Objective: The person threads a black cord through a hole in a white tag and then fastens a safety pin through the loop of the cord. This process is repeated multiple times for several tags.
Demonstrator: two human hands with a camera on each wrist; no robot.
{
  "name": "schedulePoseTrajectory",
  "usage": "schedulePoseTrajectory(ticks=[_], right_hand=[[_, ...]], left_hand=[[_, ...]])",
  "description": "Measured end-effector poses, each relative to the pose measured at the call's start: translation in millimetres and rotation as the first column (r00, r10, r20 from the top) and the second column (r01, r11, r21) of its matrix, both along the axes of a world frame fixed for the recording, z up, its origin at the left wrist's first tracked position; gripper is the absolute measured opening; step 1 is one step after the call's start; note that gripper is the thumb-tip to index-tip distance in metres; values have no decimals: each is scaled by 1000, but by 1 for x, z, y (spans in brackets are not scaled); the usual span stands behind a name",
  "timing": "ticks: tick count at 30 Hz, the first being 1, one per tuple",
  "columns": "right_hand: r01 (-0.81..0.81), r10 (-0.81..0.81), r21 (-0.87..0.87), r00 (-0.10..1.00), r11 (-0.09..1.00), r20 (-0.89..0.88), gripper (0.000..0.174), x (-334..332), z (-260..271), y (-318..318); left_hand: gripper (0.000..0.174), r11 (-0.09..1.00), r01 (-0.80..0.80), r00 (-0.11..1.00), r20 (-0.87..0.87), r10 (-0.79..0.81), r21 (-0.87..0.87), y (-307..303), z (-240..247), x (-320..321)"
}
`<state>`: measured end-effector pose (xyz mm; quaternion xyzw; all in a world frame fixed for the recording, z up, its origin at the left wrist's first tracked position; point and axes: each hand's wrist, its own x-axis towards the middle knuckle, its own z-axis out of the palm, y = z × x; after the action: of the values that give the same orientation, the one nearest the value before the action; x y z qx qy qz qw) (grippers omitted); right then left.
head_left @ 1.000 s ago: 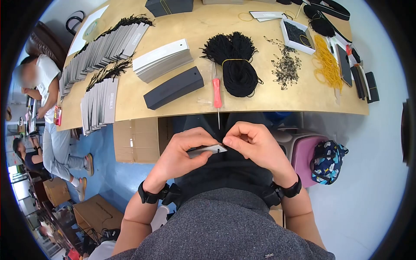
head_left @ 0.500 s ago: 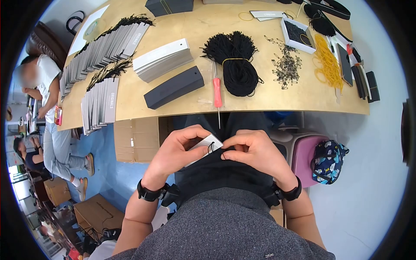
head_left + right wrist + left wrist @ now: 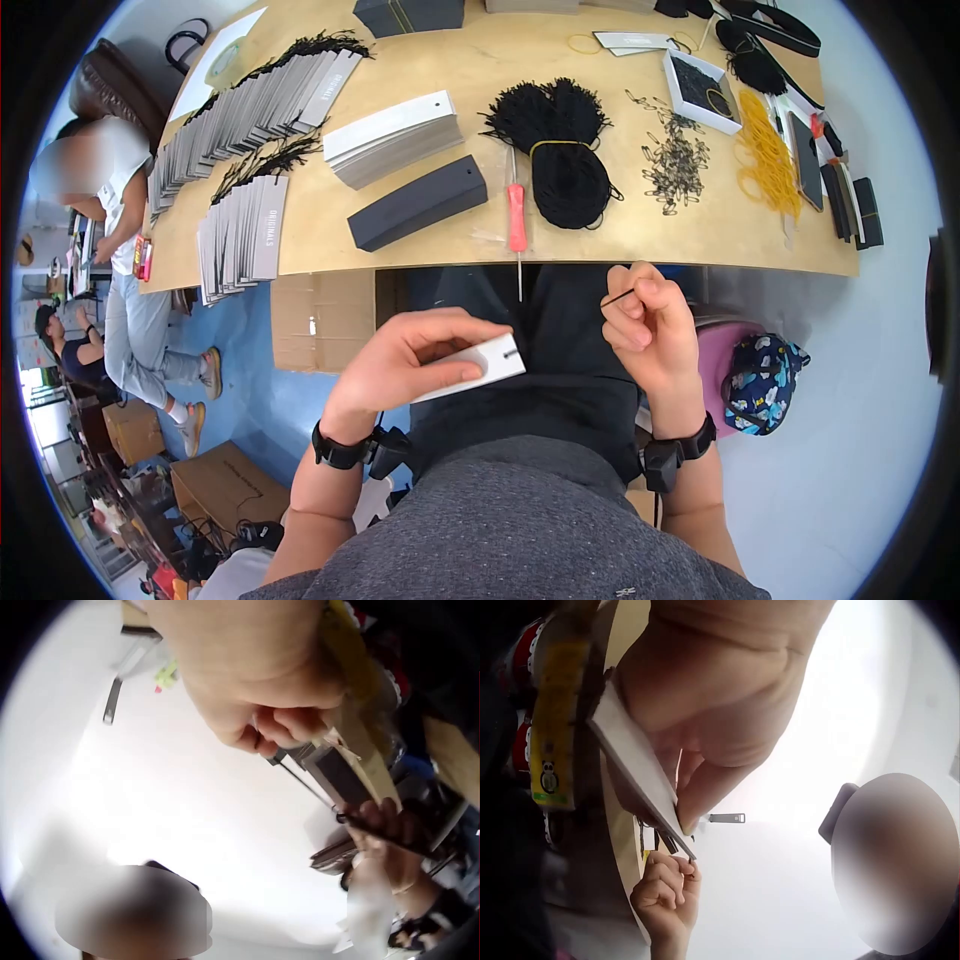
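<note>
In the head view my left hand (image 3: 415,360) grips a white hang tag (image 3: 497,362) between thumb and fingers, over my lap. A short piece of black cord sits at the hole near the tag's right end. Off to the right, my right hand (image 3: 652,335) is raised with curled fingers, pinching a black cord (image 3: 618,299). The right wrist view has that cord (image 3: 306,783) stretched straight between my right fingers and the tag's end. Seen from the left wrist, the tag (image 3: 641,761) is tilted, its far end close to the right hand (image 3: 667,896).
On the table (image 3: 330,240) lie a bundle of black cords (image 3: 568,185), a red-handled tool (image 3: 516,218), white tags (image 3: 395,140), dark tags (image 3: 417,205) and corded tags (image 3: 240,235). Small metal pins (image 3: 675,170) and yellow bands (image 3: 765,165) lie right. A person (image 3: 125,190) sits left.
My right hand has drawn away from the tag, up and to the right, with the cord in its fingers. The loose loop at the hole has tightened, and the tag has turned flatter.
</note>
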<state>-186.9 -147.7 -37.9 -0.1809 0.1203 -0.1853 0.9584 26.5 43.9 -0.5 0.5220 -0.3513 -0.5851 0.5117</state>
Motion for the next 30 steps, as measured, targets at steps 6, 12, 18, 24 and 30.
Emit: schedulePoseTrajectory(ticks=[6,12,18,24,30], right_hand=[[-169,137,-210,978,963,-158,37,5,20,17],[-394,293,-424,912,815,-286,37,9,35,26],[-416,259,-447,892,792,-372,31,4,30,26],[-449,263,-457,871,768,-415,28,8,35,20],[-450,249,-481,871,753,-424,27,17,45,21]], left_hand=[[41,964,-265,951,166,262,-6,18,61,34],[46,688,-610,606,328,725,-395,-4,76,151],[49,762,-547,33,901,432,-346,19,-6,197],[54,786,-442,-516,839,172,-432,3,-19,154],[57,890,-156,181,874,452,-428,-44,21,144]])
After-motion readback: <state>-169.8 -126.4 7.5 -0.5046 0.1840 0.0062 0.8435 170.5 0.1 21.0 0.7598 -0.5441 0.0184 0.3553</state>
